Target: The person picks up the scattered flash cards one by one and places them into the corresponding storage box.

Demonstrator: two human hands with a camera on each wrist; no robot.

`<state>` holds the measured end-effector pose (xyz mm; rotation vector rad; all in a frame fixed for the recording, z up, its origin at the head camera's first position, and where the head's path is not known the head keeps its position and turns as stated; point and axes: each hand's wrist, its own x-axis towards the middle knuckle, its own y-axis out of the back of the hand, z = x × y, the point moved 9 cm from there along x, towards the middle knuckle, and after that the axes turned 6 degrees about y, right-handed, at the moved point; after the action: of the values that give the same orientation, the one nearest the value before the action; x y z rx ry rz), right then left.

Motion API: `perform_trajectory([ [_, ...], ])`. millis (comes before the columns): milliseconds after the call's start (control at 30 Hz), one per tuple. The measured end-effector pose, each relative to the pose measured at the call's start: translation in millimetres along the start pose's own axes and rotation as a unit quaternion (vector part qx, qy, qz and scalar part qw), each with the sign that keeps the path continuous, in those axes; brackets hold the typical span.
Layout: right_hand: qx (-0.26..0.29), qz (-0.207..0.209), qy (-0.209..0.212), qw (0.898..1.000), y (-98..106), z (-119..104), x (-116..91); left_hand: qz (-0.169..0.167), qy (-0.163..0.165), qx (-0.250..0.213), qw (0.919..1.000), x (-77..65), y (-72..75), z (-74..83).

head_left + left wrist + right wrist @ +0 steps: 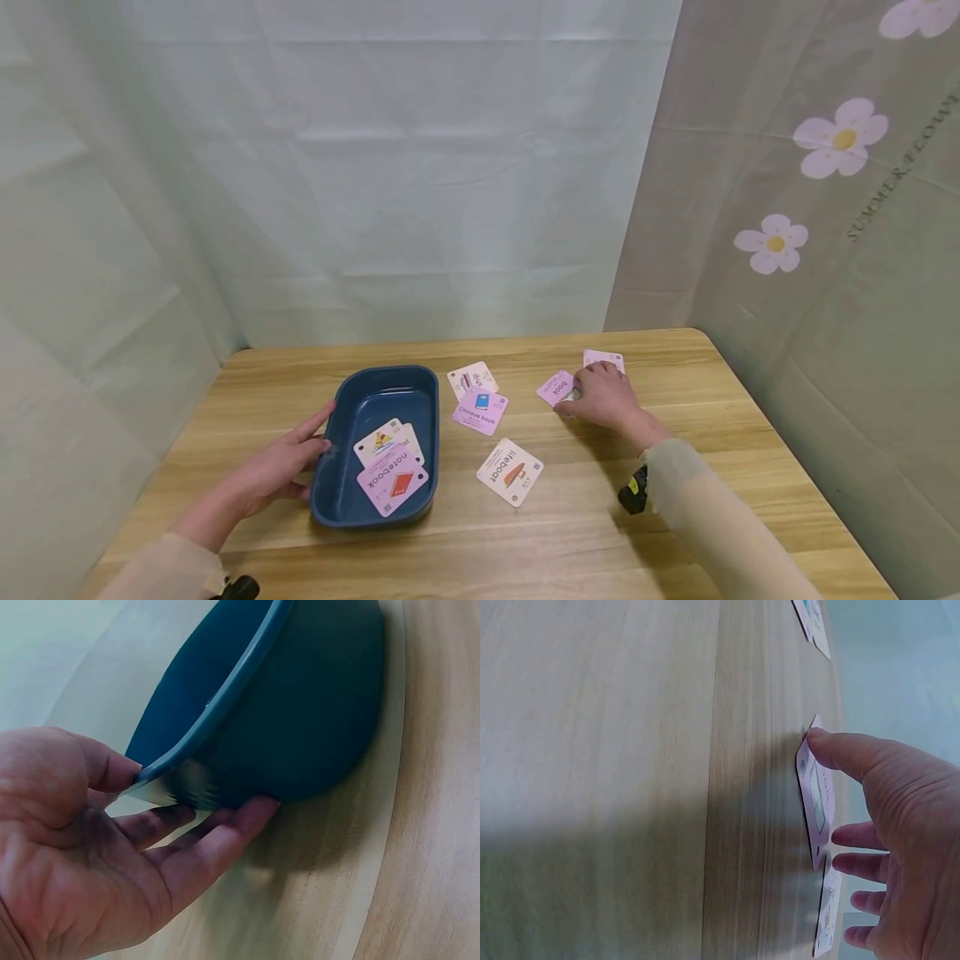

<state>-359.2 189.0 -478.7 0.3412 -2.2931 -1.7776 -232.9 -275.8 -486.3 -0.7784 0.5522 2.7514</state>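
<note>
At the left of the table, my left hand [281,467] touches the near-left side of a blue tray [324,492]. In the left wrist view, its thumb meets the rim and its fingers lie against the outer wall. Inside the tray are a pink notebook card [384,492], a white card with a sailboat [371,440] and a partly hidden white card. My right hand [603,398] is over a pink book card [555,387], its thumb touching one edge and its fingers spread near the opposite edge. Behind its fingers lies another pink card [606,358], partly covered.
Between the tray and my right hand lie a white ship card [467,375], a pink Chinese book card [480,417] overlapping it, and a white lifeboat card [516,483]. Pale curtains [420,208] stand behind and beside the wooden table [540,550].
</note>
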Motion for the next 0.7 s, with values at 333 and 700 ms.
perform_trajectory([
  [333, 0.016, 0.001, -0.009, 1.000, -0.5, 0.0, 0.0, -0.004, -0.002, -0.003, 1.0000, -2.1, -0.8, 2.4],
  [700, 0.043, -0.013, -0.015, 0.999, -5.2, 1.9, 4.8, -0.008, -0.005, 0.000, 1.0000, -1.5, -1.0, 1.4],
])
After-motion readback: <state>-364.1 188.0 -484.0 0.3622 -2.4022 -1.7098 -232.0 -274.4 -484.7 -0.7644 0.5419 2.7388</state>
